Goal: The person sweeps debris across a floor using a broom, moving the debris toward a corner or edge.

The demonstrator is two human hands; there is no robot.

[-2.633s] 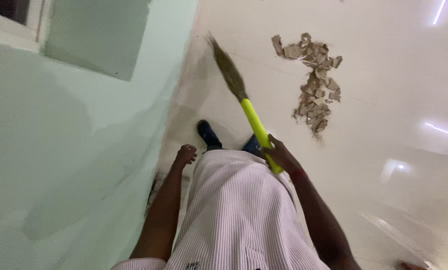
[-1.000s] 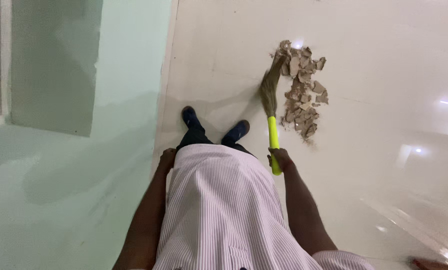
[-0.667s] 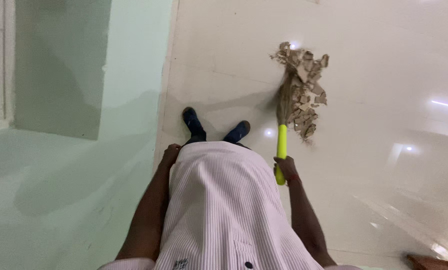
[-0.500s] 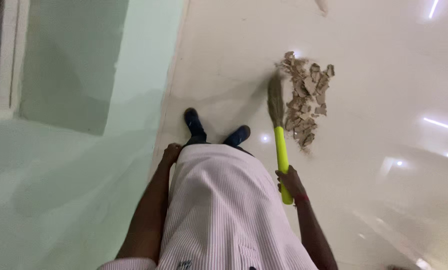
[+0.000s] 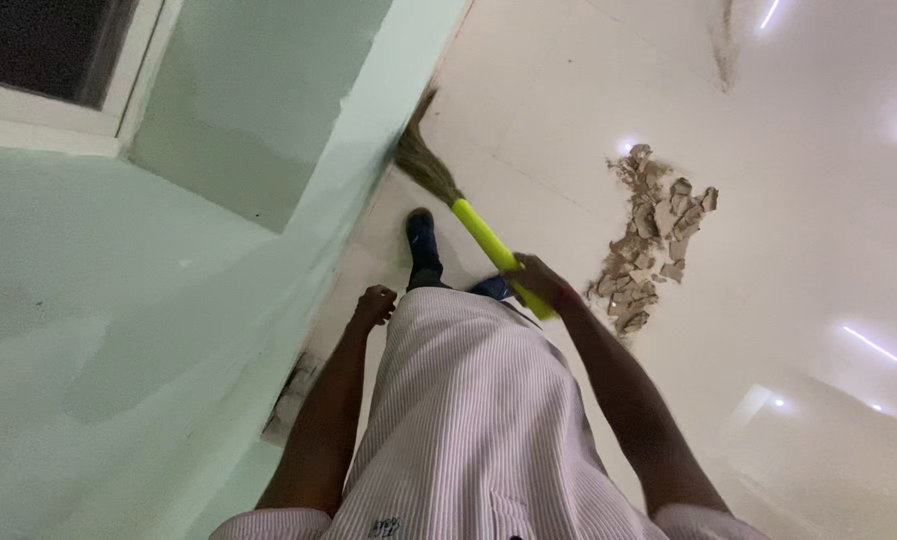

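Swung from the rubble point(image 5: 655, 240) to the wall, the broom point(image 5: 469, 225) is gripped by the right hand point(image 5: 537, 280); the left hand point(image 5: 373, 303) is loosely curled, empty; bristles are best kept low.

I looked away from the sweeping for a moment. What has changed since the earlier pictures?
The broom has swung from beside the rubble pile over to the person's left; its bristles now reach the foot of the green wall. The right hand kept its grip on the yellow handle and moved across the body. The left hand stays empty at the side; the pile looks unchanged.
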